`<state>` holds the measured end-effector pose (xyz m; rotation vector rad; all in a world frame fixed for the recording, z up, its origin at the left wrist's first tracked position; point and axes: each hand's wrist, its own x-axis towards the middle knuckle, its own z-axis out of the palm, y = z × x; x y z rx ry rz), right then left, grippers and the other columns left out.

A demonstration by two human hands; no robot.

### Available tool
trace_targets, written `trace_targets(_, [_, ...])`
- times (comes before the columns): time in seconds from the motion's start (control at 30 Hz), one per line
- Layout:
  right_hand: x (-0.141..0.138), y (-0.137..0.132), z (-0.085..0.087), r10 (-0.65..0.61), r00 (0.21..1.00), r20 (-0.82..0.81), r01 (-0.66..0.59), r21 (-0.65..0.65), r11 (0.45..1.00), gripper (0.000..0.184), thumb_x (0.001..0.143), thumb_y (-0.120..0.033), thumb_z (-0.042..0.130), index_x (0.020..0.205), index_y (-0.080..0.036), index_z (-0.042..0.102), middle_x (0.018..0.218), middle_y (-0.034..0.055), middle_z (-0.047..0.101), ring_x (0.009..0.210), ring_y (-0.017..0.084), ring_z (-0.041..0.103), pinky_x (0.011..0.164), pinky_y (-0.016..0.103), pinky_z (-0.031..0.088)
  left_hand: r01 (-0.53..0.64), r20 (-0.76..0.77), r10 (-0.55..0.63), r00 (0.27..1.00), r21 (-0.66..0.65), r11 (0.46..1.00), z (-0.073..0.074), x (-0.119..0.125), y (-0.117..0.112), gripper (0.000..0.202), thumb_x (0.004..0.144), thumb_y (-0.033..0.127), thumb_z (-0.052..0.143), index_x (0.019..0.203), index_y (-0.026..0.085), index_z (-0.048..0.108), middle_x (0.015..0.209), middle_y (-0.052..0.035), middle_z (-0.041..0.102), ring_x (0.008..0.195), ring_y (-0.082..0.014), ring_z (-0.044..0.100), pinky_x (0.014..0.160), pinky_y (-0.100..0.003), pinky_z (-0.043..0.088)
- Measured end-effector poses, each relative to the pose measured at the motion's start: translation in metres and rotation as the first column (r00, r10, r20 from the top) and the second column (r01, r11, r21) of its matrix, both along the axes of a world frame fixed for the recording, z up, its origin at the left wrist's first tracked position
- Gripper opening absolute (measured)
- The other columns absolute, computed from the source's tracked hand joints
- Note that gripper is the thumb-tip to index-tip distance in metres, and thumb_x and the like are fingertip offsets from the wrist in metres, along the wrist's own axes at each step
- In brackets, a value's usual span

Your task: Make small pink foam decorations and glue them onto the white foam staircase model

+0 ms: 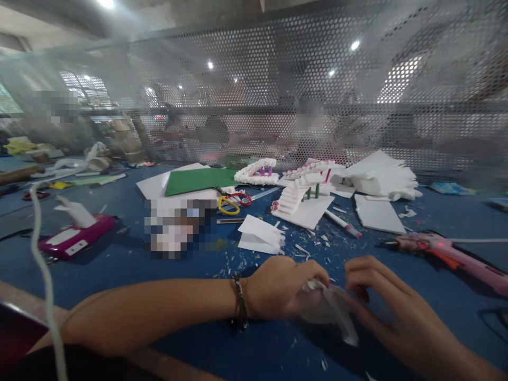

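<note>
My left hand (pixel 278 288) is closed on a thin, crumpled whitish sheet (pixel 331 307), see-through in places, whose loose end hangs down to the right. Whether it is tissue or plastic I cannot tell. Across from it, my right hand (pixel 397 312) has its fingers curved and apart from the thumb. The thumb is at the sheet's right edge; whether they touch is blurred. Beyond the hands lie a folded white paper (pixel 260 235), a pink-tipped white marker (pixel 343 223) and a small white staircase model (pixel 301 196) with green posts on a white base.
A pink glue gun (pixel 456 259) lies at right. Further back are scissors (pixel 230 205), a green sheet (pixel 198 181), another white model (pixel 257 172) and a stack of white paper (pixel 381 174). At left are a magenta device (pixel 79 236) and a white cable (pixel 37 238). A perforated screen (pixel 257 90) stands behind.
</note>
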<state>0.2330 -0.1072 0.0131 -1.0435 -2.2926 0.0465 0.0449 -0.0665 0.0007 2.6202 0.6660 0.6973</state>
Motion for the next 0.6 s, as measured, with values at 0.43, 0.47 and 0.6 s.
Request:
trace_targets(0.43, [-0.018, -0.006, 0.002, 0.044, 0.983, 0.181, -0.074, 0.163, 0.984, 0.032, 0.064, -0.031, 0.059, 0.090, -0.017, 0.046, 0.083, 0.0093, 0.062, 0.074, 0.019, 0.060, 0.056, 0.026, 0.050, -0.027, 0.093, 0.054, 0.994, -0.270, 0.962, 0.004, 0.010, -0.004, 0.018, 0.083, 0.027, 0.028, 0.068, 0.019, 0.033, 0.059, 0.0034, 0.039, 0.054, -0.0106, 0.039, 0.049, -0.021, 0.031])
trace_targets(0.47, [-0.017, -0.005, 0.001, 0.039, 0.986, 0.164, -0.063, 0.140, 0.988, 0.034, 0.064, -0.031, 0.059, 0.091, -0.018, 0.044, 0.085, 0.0089, 0.061, 0.075, 0.019, 0.060, 0.057, 0.026, 0.050, -0.011, 0.084, 0.037, 0.996, -0.288, 0.957, 0.005, 0.010, -0.005, 0.016, 0.082, 0.025, 0.029, 0.068, 0.019, 0.034, 0.060, 0.0030, 0.040, 0.055, -0.0107, 0.040, 0.050, -0.021, 0.032])
trace_targets(0.6, [-0.014, -0.005, -0.003, -0.003, 0.991, 0.135, -0.007, 0.070, 0.998, 0.035, 0.065, -0.029, 0.059, 0.091, -0.019, 0.038, 0.087, 0.0082, 0.057, 0.077, 0.018, 0.059, 0.061, 0.027, 0.050, 0.026, 0.044, -0.012, 0.999, -0.330, 0.944, 0.011, 0.011, -0.008, 0.008, 0.079, 0.023, 0.035, 0.074, 0.018, 0.039, 0.065, 0.0010, 0.047, 0.057, -0.0113, 0.043, 0.053, -0.022, 0.036])
